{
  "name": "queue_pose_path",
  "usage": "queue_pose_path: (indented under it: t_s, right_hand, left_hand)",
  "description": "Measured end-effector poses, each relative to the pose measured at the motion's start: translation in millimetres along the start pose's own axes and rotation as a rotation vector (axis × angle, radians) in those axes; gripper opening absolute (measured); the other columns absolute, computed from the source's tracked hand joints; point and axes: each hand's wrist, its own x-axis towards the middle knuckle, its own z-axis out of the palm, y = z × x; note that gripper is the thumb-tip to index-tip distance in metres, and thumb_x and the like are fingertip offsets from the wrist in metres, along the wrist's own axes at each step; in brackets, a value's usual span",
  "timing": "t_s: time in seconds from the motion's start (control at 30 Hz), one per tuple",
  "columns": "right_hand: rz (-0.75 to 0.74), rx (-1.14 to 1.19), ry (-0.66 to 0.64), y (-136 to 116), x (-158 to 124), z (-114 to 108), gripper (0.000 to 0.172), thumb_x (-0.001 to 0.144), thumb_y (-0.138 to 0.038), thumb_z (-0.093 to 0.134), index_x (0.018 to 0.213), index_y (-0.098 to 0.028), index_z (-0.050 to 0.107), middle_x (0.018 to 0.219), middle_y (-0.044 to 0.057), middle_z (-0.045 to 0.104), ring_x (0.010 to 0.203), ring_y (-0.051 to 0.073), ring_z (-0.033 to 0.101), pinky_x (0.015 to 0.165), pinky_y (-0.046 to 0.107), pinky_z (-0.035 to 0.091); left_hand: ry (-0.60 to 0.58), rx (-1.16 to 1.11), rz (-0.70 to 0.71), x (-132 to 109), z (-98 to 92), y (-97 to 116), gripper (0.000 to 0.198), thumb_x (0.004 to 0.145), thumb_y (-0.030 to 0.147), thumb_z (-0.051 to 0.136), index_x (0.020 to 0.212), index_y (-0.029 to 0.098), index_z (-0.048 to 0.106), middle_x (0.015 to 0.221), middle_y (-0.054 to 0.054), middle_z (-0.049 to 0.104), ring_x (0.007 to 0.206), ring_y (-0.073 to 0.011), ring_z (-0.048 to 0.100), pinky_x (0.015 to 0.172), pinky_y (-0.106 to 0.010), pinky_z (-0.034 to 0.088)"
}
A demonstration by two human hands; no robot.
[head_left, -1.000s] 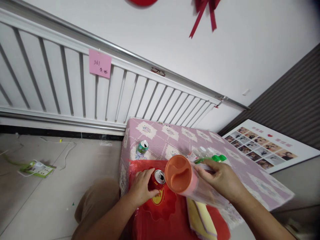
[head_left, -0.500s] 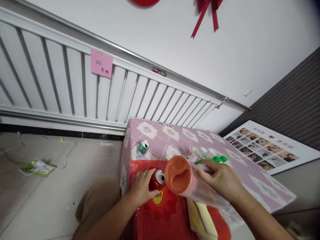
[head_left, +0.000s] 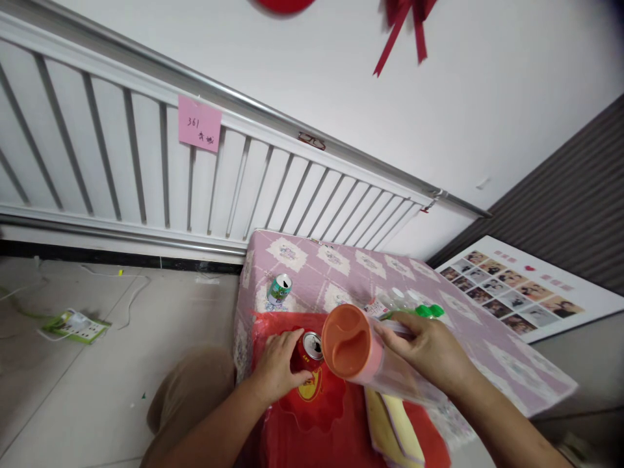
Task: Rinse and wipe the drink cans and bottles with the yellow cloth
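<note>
My left hand is wrapped round a red drink can, which stands upright with its top opened. In my right hand is the handle of a clear plastic pitcher with an orange lid. The pitcher lies tilted, its lid end toward the can and close to the rim. Whether lid and can touch, I cannot tell. Under the can is a red plastic sheet with a yellow print. A folded yellow cloth lies below the pitcher.
A green can stands on the patterned tablecloth, left of the back. Several bottles with green caps lie behind my right hand. A white radiator runs along the wall, and a framed photo board leans at the right.
</note>
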Motion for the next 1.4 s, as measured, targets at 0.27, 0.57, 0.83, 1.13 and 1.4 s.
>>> queue_pose_path:
  t_s: [0.27,0.57,0.83,1.13,1.4]
  right_hand:
    - [0.0,-0.01,-0.001,-3.2,0.2,-1.8,0.039,0.079,-0.053,0.048,0.061,-0.021,0.06,0.052,0.001,0.06,0.051,0.017,0.055,0.049,0.028,0.037]
    - [-0.025,-0.01,0.041,3.5,-0.6,0.3,0.039,0.08,-0.054,0.049,0.067,-0.021,0.066,0.053,0.0,0.062,0.05,0.016,0.055,0.048,0.027,0.036]
    - [0.0,0.002,0.013,-3.6,-1.3,-5.7,0.041,0.08,-0.056,0.049,0.064,-0.021,0.065,0.051,0.0,0.059,0.048,0.015,0.052,0.047,0.027,0.036]
    - [-0.001,0.004,0.02,-2.7,-1.0,-5.8,0.04,0.079,-0.055,0.05,0.062,-0.021,0.063,0.048,0.0,0.055,0.047,0.015,0.05,0.046,0.026,0.035]
    - [-0.001,0.011,0.017,-3.4,-1.2,-6.6,0.037,0.078,-0.052,0.051,0.062,-0.022,0.062,0.05,0.0,0.056,0.047,0.015,0.05,0.047,0.027,0.035]
  left_hand:
    - [-0.013,-0.014,-0.002,0.0,-2.3,2.8,0.083,0.063,0.028,0.082,0.135,0.024,0.043,0.133,-0.011,0.058,0.123,-0.0313,0.053,0.107,-0.052,0.037]
    - [0.0,-0.023,0.003,-0.3,-0.8,0.7,0.083,0.061,0.027,0.083,0.135,0.025,0.043,0.133,-0.01,0.058,0.123,-0.0321,0.053,0.107,-0.053,0.037]
    - [-0.003,-0.014,0.002,-0.2,-2.5,3.1,0.082,0.062,0.027,0.082,0.134,0.024,0.044,0.133,-0.011,0.058,0.123,-0.0321,0.053,0.107,-0.054,0.037]
    - [0.006,-0.012,0.008,-1.1,-0.5,-0.3,0.083,0.062,0.029,0.083,0.135,0.025,0.043,0.132,-0.01,0.059,0.122,-0.0313,0.053,0.107,-0.053,0.037]
    - [0.012,-0.014,0.004,-0.6,-0.3,0.3,0.083,0.061,0.029,0.083,0.135,0.025,0.044,0.131,-0.01,0.059,0.122,-0.032,0.053,0.107,-0.053,0.038]
